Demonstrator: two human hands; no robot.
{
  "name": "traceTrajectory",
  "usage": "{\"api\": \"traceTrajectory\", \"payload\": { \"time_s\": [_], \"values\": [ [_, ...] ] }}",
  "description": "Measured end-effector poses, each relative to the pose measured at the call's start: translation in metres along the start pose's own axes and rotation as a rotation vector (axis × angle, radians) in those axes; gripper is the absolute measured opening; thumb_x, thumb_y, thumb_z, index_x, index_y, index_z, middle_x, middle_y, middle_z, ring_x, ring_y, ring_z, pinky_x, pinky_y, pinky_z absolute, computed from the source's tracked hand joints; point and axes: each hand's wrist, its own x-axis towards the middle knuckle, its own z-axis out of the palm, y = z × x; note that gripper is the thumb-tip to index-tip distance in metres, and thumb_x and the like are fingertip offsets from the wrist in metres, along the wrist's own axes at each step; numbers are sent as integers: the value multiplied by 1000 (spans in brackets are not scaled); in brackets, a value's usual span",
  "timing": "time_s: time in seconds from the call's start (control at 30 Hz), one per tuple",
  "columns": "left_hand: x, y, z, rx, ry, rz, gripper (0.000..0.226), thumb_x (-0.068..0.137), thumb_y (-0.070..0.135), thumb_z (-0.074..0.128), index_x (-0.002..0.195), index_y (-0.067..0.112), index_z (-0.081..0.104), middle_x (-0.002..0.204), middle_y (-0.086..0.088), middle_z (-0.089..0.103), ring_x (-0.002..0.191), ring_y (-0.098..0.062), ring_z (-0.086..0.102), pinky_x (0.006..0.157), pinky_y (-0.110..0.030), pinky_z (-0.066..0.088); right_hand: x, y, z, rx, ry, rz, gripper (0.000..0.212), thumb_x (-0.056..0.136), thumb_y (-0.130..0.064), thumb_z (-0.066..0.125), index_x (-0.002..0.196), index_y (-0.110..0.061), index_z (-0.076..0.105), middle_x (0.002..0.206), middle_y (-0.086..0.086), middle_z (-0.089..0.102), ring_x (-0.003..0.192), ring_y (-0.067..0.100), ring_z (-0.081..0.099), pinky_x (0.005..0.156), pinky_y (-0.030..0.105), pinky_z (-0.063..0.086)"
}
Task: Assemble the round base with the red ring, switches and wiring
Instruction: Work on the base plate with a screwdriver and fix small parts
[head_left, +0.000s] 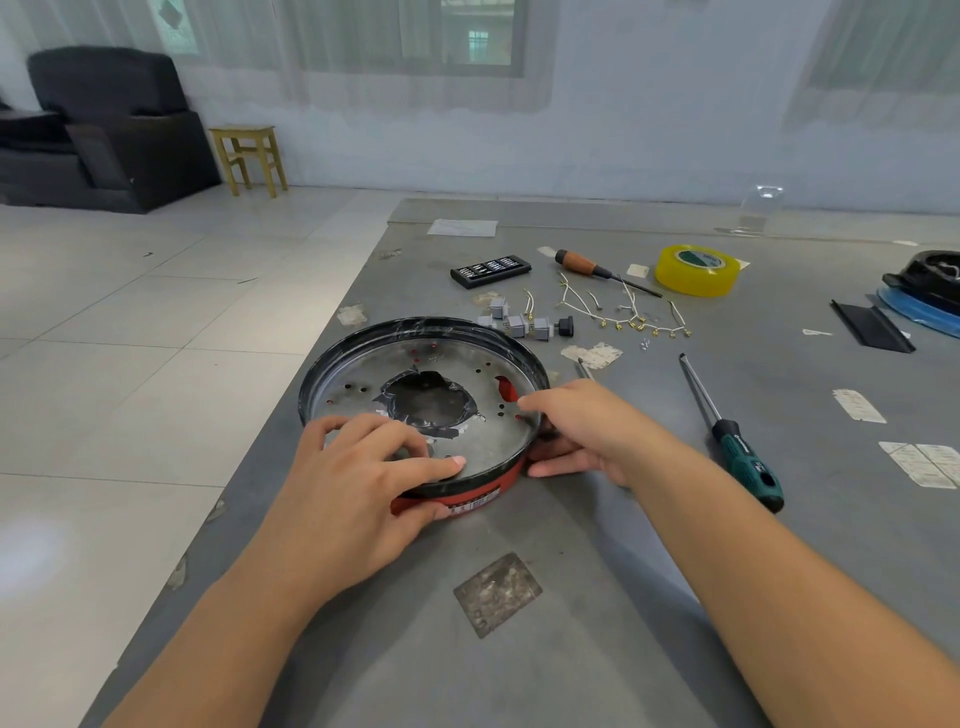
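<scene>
Head view puts our two hands nearest, both on the round base (483, 441) at the near left edge of the grey table (571, 649). Our left hand (358, 488) lies over the near rim, fingers curled onto the metal plate and thumb under the red ring (467, 501), so it clasps ring and base together. Our right hand (582, 431) grips the right side, forefinger over the rim, the other fingers tucked beneath.

The ring shows only along the near side; whether it sits fully round the base we cannot tell. If we press unevenly it may seat crooked or pop off on the far side. The base sits close to the table's left edge, so a hard push leftwards could slide it off.

Just beyond lie the grey switches (519, 325) and the white wiring (623, 314), loose and small; a sweep of the base could scatter them. The green-handled screwdriver (737, 441) lies near our right forearm and could roll if nudged. Farther off sits the yellow tape roll (697, 270).
</scene>
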Motion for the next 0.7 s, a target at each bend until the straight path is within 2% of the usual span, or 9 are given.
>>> {"api": "traceTrajectory", "payload": {
  "time_s": [0.1,0.2,0.27,0.37,0.43,0.5,0.6,0.67,0.7],
  "values": [
    [-1,-4,2,30,49,32,38,82,59,73,118,48,77,104,19,68,108,-19,64,94,-50,43,7,6,4,69,12,-25,11,88,-15,65,97,-9,67,77,6,66,71,25,69,67,40,65],
    [0,-4,4,60,103,50,40,86,62,59,119,46,77,107,16,68,112,-22,60,96,-48,39,14,8,6,109,69,-77,8,85,-17,67,89,-12,71,64,-1,68,66,17,67,78,40,65],
    [0,-5,4,57,123,64,42,88,61,55,119,44,77,109,15,69,115,-24,58,97,-49,39,14,7,6,164,64,-95,9,85,-17,65,90,-12,71,70,1,71,66,17,68,78,41,65],
    [1,-6,4,91,139,73,38,89,58,58,119,44,77,113,14,70,121,-28,59,102,-55,36,12,8,9,278,9,-88,13,88,-13,58,98,-14,65,74,2,73,69,22,73,66,43,64],
    [1,-3,5,129,168,23,33,87,55,68,117,45,78,118,14,71,129,-29,57,105,-61,29,11,10,10,316,21,-92,16,90,-11,55,105,-14,61,90,7,74,79,27,75,65,44,63],
    [3,0,6,141,215,-74,36,82,45,83,118,43,78,134,8,67,141,-33,48,109,-64,25,10,10,11,364,46,-94,20,92,-9,53,110,-14,58,104,12,72,86,30,74,64,45,63],
    [8,7,8,14,344,-296,78,73,33,94,144,41,62,170,-9,31,158,-41,19,120,-63,20,9,12,14,521,47,-86,22,95,-6,50,115,-14,55,107,14,72,85,31,76,65,46,63],
    [11,13,11,-209,436,-439,108,74,31,93,161,47,31,176,-6,-1,163,-31,0,127,-56,13,8,14,18,632,46,-100,26,97,-3,48,118,-16,55,110,13,73,87,30,76,68,47,64],
    [12,16,13,-390,451,-515,119,74,32,94,163,51,17,176,2,-9,163,-23,-3,128,-55,14,8,15,20,684,47,-113,31,97,-1,47,122,-18,56,114,12,72,93,31,74,70,49,64]
  ]
}}
